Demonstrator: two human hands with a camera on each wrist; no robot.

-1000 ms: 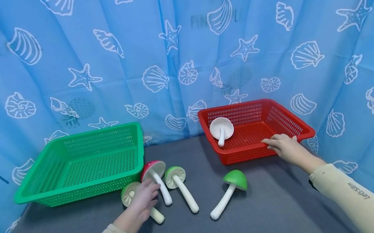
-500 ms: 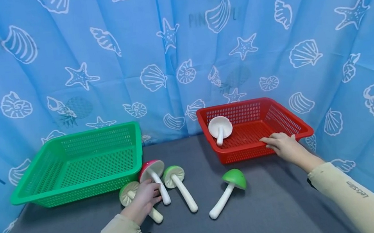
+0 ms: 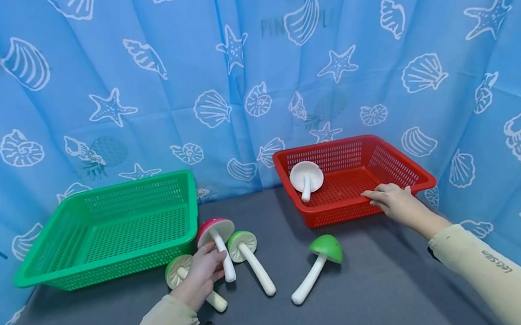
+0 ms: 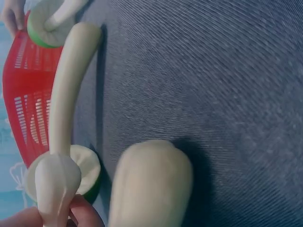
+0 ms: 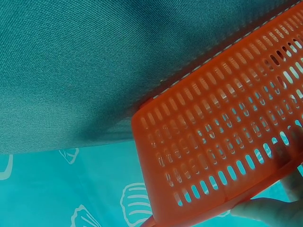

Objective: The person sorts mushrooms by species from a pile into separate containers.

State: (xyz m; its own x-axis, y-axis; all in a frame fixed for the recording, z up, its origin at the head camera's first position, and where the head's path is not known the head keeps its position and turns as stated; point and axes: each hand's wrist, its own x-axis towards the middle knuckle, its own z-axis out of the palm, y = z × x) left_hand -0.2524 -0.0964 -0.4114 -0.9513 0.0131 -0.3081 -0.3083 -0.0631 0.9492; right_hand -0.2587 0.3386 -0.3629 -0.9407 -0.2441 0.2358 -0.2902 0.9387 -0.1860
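Note:
My left hand (image 3: 201,273) pinches the white stem of a red-capped toy mushroom (image 3: 215,230) beside the green basket. In the left wrist view, that stem (image 4: 57,187) sits between thumb and finger, its cap out of sight. Partly under the hand lies a green-capped mushroom (image 3: 179,269). Just right of the held one is another green mushroom (image 3: 256,267). My right hand (image 3: 401,205) grips the front rim of the red basket (image 3: 341,214); in the right wrist view its thumb (image 5: 262,208) lies outside the wall. A white-looking mushroom (image 3: 306,179) rests inside that basket, underside up.
The green basket (image 3: 121,266) stands at the left on the grey cloth (image 3: 358,303). A third green mushroom (image 3: 320,264) lies in front of the red basket. Behind everything hangs a blue curtain (image 3: 249,76) with shell prints.
My left hand has taken hold of the red mushroom's stem, and that mushroom has shifted slightly right and up. The right hand stays on the red basket's rim.

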